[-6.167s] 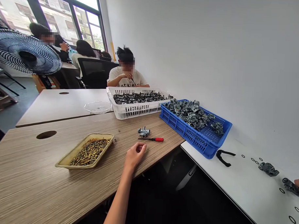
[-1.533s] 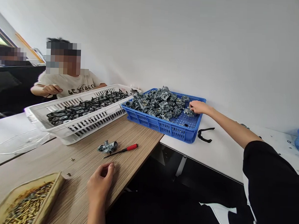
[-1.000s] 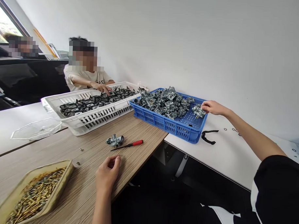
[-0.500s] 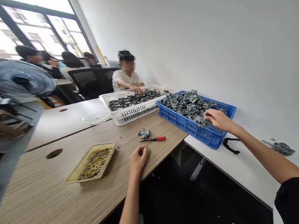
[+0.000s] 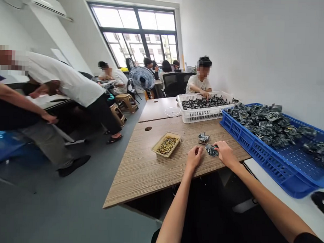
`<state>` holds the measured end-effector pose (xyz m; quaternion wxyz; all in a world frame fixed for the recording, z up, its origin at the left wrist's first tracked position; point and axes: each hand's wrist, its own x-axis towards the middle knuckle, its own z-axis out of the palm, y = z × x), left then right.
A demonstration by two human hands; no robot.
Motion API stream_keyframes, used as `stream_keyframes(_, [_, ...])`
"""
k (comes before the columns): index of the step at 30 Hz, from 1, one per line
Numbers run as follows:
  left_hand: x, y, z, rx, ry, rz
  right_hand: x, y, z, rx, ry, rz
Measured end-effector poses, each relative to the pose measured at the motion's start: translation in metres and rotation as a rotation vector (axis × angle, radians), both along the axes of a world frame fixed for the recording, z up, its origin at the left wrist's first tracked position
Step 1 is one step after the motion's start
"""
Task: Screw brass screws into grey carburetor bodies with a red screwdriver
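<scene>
My right hand (image 5: 225, 154) grips a grey metal carburetor (image 5: 211, 150) just above the wooden table. Close to its left side is my left hand (image 5: 194, 157), fingers curled together; what they hold, if anything, is hidden. A second carburetor (image 5: 203, 137) rests on the table beyond both hands. To the left stands a shallow cream tray (image 5: 153, 149) of small brass-coloured parts (image 5: 167, 145). The red-handled screwdriver cannot be made out now.
A blue crate (image 5: 259, 155) heaped with carburetors (image 5: 270, 121) is at my right. Farther back, a co-worker (image 5: 199, 83) reaches into a white basket (image 5: 202, 116) of dark parts. A standing fan (image 5: 142, 78) and several other people are beyond the table's left edge.
My right hand has come from the blue crate to the wooden table with a carburetor. The view has swung left, and my left hand remains over the table's near edge.
</scene>
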<state>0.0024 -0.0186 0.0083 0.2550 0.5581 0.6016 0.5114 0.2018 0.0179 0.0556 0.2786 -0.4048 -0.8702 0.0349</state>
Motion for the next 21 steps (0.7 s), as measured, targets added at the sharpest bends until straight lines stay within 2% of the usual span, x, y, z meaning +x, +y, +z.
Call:
stream_keyframes(5, [-0.002, 0.0, -0.002, 0.056, -0.012, 0.043, -0.031, -0.002, -0.026, 0.199, -0.12, 0.043])
stream_keyframes(11, [-0.001, 0.003, -0.007, 0.056, 0.065, 0.012, -0.025, -0.011, -0.06, 0.363, -0.123, 0.097])
stream_keyframes(21, [0.0, 0.003, -0.007, 0.06, 0.173, -0.01, -0.014, -0.022, -0.069, 0.449, -0.099, 0.083])
